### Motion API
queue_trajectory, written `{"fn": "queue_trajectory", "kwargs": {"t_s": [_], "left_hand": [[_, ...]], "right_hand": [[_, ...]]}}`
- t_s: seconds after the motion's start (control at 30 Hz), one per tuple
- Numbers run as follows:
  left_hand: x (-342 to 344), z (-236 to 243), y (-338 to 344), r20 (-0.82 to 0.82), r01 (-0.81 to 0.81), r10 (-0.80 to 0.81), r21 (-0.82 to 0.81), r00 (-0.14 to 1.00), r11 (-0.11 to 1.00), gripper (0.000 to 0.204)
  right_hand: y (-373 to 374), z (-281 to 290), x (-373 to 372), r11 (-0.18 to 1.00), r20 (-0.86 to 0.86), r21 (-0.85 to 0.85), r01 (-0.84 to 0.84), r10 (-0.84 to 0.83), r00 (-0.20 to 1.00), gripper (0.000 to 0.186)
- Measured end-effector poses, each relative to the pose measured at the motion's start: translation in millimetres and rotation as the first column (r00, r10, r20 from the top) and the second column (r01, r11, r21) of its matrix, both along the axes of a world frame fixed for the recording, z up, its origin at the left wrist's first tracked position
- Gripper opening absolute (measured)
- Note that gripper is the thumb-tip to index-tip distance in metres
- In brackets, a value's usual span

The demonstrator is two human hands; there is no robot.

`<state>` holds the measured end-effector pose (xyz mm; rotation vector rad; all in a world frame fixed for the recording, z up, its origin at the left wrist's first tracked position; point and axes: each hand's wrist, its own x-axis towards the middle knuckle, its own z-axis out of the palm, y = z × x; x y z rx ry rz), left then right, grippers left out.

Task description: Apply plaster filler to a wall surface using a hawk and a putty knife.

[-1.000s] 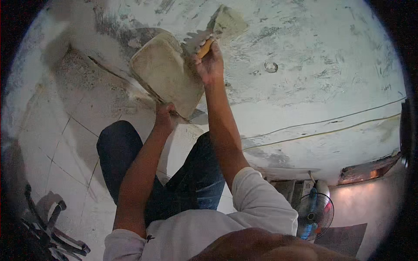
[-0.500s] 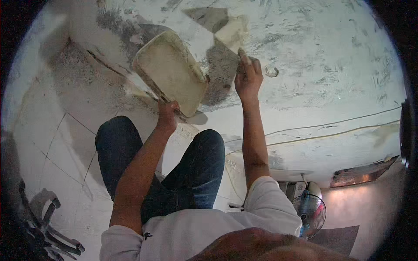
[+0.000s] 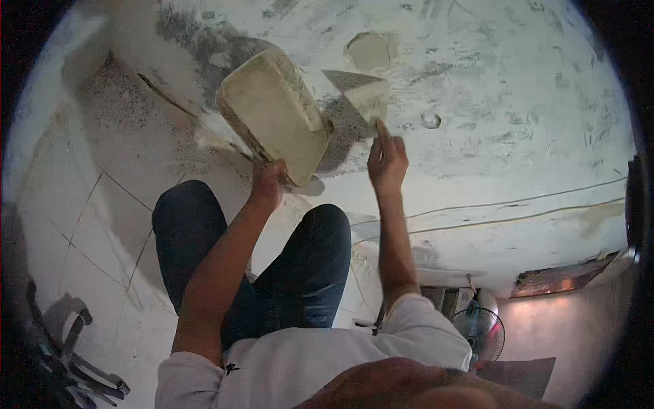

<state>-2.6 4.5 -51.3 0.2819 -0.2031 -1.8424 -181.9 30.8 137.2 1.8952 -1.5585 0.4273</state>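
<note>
Wide, beige-smeared triangular scraper [image 3: 370, 99] is up by the blotchy white wall [image 3: 504, 102], right hand [image 3: 388, 161] stretched forward, fingers clamped on its handle; left hand [image 3: 268, 183] grips a grubby cream rectangular tub [image 3: 272, 102].

Partial views: grips covered, edges cropped, small stuff unclear.
Right hand [image 3: 388, 162] covers the handle of the scraper [image 3: 370, 101]; can't tell if blade touches wall [image 3: 504, 102]. Left hand [image 3: 268, 183] grips tub [image 3: 272, 109] at its near end, some fingers hidden; depth of the stuff inside unreadable. Chair base [image 3: 73, 368] cut by dark lens rim, lower left; dark object [image 3: 635, 204] at right rim also cropped, kind unclear. Fan [image 3: 485, 335] partly behind right sleeve [image 3: 429, 327]. Dark mark on shirt [image 3: 293, 354] too small to make out. Shirt runs off bottom edge.
</note>
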Motion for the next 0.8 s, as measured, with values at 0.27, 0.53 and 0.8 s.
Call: {"fn": "queue_trajectory", "kwargs": {"t_s": [0.27, 0.53, 0.8], "left_hand": [[-13, -42, -11, 0.380, -0.163, 0.321, -0.392, 0.867, 0.905, 0.024], [6, -27, -11, 0.216, 0.013, 0.043, -0.251, 0.976, 0.968, 0.042], [16, 1, -4, 0.325, 0.033, -0.002, -0.092, 0.946, 0.995, 0.046]], "right_hand": [[-26, -72, 50, 0.830, 0.940, -0.087, -0.551, -0.114, -0.321, 0.023], [-94, -94, 84, 0.778, 0.681, -0.323, -0.539, -0.204, -0.703, 0.020], [-130, -117, 81, 0.810, 0.555, -0.418, -0.412, -0.131, -0.822, 0.026]]}}
